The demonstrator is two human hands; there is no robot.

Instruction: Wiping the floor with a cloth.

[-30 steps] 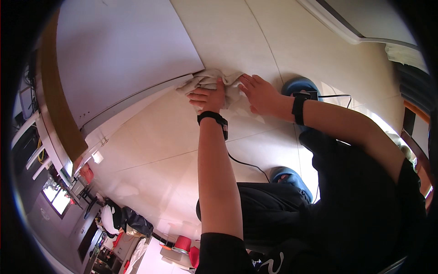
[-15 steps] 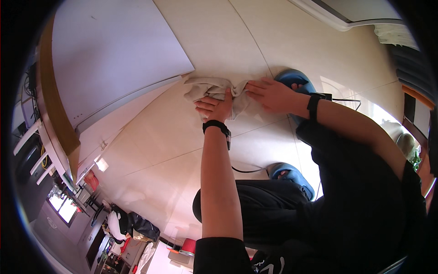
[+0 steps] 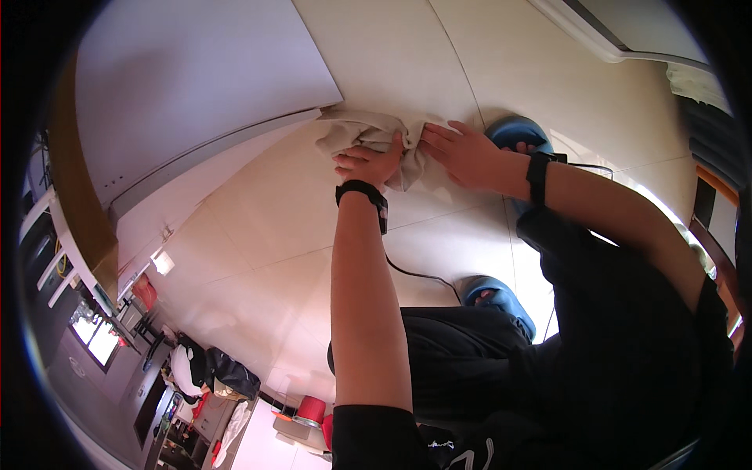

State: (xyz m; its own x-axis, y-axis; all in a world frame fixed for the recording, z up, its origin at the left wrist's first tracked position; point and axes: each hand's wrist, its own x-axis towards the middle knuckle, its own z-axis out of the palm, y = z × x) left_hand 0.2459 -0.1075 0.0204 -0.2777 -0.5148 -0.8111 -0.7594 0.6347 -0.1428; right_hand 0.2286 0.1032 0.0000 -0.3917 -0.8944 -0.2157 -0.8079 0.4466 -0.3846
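Observation:
A crumpled beige cloth (image 3: 356,135) lies on the tiled floor, against the lower corner of a large pale panel (image 3: 211,70). My left hand (image 3: 371,166) presses down on the cloth, its fingers bent over the folds and the thumb pointing away from me. Beside it, my right hand (image 3: 470,158) rests with fingers stretched out, the fingertips touching the right edge of the cloth. Black bands circle both wrists. Part of the cloth is hidden beneath my left hand.
My feet wear blue slippers (image 3: 501,304), one near the right hand. A thin black cable (image 3: 419,274) runs over the floor. Bags (image 3: 231,372) and a red stool-like object (image 3: 311,409) stand at the lower left. A white-edged piece of furniture (image 3: 583,35) is at the upper right.
The view has shifted a little. Both hands and the cloth sit slightly higher in the picture, the cloth still beside the panel's corner. The right fingers look a little more raised.

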